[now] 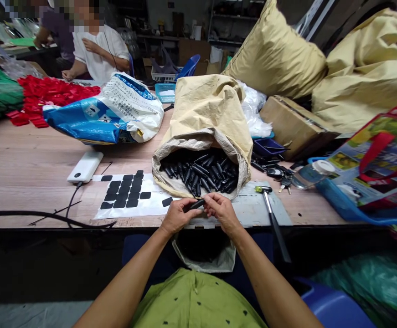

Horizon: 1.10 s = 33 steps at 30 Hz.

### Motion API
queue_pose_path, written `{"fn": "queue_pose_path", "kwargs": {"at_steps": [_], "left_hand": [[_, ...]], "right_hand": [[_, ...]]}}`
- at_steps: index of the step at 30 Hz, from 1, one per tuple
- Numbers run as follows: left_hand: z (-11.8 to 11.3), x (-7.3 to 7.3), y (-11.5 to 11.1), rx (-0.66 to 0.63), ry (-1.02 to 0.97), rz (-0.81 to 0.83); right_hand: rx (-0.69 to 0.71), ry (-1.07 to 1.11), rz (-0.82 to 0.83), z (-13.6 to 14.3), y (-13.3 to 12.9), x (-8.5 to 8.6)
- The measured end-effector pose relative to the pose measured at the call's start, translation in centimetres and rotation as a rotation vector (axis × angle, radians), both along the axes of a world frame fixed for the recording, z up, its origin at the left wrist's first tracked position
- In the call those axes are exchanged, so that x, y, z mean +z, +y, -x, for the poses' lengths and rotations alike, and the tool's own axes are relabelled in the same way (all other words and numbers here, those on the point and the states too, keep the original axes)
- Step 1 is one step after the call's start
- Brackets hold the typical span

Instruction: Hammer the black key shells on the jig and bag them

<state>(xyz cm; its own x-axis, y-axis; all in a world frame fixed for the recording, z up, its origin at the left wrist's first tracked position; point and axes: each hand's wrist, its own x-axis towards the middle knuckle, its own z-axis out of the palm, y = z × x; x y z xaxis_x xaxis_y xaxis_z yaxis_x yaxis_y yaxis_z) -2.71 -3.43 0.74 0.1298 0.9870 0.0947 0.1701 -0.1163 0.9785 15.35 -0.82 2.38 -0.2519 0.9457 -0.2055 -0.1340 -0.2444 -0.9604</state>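
Shelves (232,18) stand at the dim back of the room, and two people sit beyond my table (34,164), one in a white shirt (99,52). At the near edge my left hand (177,216) and right hand (221,212) come together on one black piece (197,203): the left has closed round one end, while the right pinches the other with its fingertips. It is just in front of the mouth of a cloth sack (208,107), which lies on its side with many similar pieces (201,173) inside. Below the edge, at my lap, a second sack (207,268) gapes, too dark inside to read. To my left, black patches (123,191) cover part of a white sheet (153,186), near a power bank (85,167). To my right, a hammer (272,215) lies with its handle past the edge; farther right are keys (285,183) and a bottle (312,174).
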Motion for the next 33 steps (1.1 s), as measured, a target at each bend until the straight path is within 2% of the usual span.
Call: {"fn": "queue_pose_path", "kwargs": {"at_steps": [5,8,15,20,33], "left_hand": [[0.0,0.2,0.0,-0.043,0.0,-0.001],[-0.1,0.2,-0.1,-0.057,0.027,0.004],[-0.3,0.3,-0.3,-0.06,0.079,-0.017],[-0.3,0.3,-0.4,-0.084,0.147,-0.061],[-0.4,0.4,-0.2,-0.088,0.249,-0.108]], "right_hand": [[0.018,0.122,0.068,-0.6,0.2,-0.7],[0.014,0.153,0.043,-0.7,0.1,-0.9],[0.114,0.093,-0.052,-1.1,-0.4,-1.0],[0.093,0.133,-0.039,-1.1,-0.3,-1.3],[0.131,-0.095,-0.18,-0.8,-0.6,-0.9]]}}
